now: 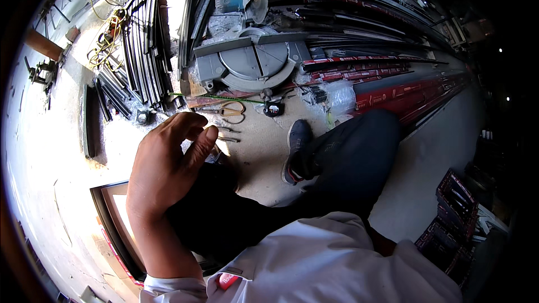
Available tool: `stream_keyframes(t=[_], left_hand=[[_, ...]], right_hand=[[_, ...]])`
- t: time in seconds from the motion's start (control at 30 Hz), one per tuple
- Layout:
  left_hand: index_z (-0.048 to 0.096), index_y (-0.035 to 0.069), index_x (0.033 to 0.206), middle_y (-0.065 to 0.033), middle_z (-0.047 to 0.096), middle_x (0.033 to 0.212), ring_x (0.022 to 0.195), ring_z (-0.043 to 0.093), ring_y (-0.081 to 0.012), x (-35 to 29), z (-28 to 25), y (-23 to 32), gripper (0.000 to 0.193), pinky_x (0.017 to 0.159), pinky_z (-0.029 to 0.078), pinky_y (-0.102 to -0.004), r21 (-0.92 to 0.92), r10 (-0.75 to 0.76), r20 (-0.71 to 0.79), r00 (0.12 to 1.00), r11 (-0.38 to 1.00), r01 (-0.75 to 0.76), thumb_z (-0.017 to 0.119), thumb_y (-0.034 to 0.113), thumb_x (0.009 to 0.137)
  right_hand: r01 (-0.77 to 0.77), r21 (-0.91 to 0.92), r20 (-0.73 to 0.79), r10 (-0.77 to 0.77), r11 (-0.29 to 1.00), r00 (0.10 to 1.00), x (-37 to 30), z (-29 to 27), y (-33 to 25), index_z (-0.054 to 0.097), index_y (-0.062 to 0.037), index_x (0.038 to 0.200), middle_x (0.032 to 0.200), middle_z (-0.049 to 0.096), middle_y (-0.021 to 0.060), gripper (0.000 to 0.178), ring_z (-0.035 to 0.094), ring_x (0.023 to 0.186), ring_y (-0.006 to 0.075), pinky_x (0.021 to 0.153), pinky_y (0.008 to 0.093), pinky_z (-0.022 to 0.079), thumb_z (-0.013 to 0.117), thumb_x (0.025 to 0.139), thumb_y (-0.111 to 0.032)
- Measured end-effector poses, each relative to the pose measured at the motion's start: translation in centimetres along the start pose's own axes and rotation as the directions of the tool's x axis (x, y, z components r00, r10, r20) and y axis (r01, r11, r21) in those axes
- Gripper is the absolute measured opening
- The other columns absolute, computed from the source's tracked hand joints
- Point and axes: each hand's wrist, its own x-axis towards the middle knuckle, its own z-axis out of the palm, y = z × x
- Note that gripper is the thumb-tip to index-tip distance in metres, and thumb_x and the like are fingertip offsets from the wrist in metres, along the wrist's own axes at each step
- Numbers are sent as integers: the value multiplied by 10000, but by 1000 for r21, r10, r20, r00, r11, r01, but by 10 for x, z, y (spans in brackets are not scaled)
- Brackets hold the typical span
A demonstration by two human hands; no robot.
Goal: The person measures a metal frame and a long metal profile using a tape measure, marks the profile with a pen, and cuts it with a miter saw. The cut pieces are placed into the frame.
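Note:
My left hand [168, 163] is raised in front of my lap. Its fingers bend loosely and the thumb stands apart from them, with nothing visible in between. Beyond its fingertips, on the floor, lie scissors with yellow handles [232, 111] and what looks like a second hand tool with dark handles [228, 134]. A black tape measure [273, 108] rests to the right of the scissors, its green-edged blade pulled out to the left. Another small dark tape measure [143, 116] sits left of the hand. My right hand is out of view; only a dim bit of that arm shows beside my shirt.
A mitre saw with a grey round base [250, 63] stands ahead. Bundles of dark metal profiles [147, 45] lie to its left, and red-wrapped profiles [404, 98] to its right. A dark-edged frame [115, 230] is at my left. A crate [456, 196] stands at the right.

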Motion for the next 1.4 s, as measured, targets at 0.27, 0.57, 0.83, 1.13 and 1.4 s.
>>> stream_keyframes(t=[0.27,0.57,0.83,1.13,1.4], left_hand=[[687,-41,1075,-171,728,944,883,714,-265,-6,-5,-1,322,816,543,-360,-49,4,-12,1000,999,-5,696,277,1019],[675,-66,1111,-147,732,953,890,677,-184,1,-1,3,345,830,523,-326,-25,-29,16,999,999,29,665,273,1049],[668,-56,1156,-155,741,988,930,688,-197,9,3,16,391,864,524,-334,41,-221,58,973,975,219,642,322,1061],[671,-48,1139,-121,724,938,934,682,-203,-1,-3,7,457,886,523,-330,58,-393,100,914,919,389,639,400,1055],[677,-51,1118,-100,708,883,845,652,-178,11,-11,-35,533,812,522,-329,56,-482,210,850,874,482,604,474,1060]], right_hand=[[103,-17,-22,-104,994,994,20,1,-39,655,-47,1329,1241,680,116,483,673,1024,196,889,356,554,558,1067,-442],[-286,-62,-77,281,956,956,-45,-55,139,658,-46,1318,1224,688,111,462,676,1004,189,868,350,560,576,1064,-422],[-541,-100,-2,544,835,839,-64,-66,264,661,-44,1308,1208,694,107,443,679,985,182,850,345,566,592,1061,-405],[-454,-285,184,513,844,838,12,-67,284,664,-42,1297,1191,701,101,423,683,964,174,829,340,571,610,1057,-386],[-163,-464,448,389,871,805,112,-42,273,667,-41,1288,1175,708,97,405,686,946,167,811,335,577,626,1054,-369]])
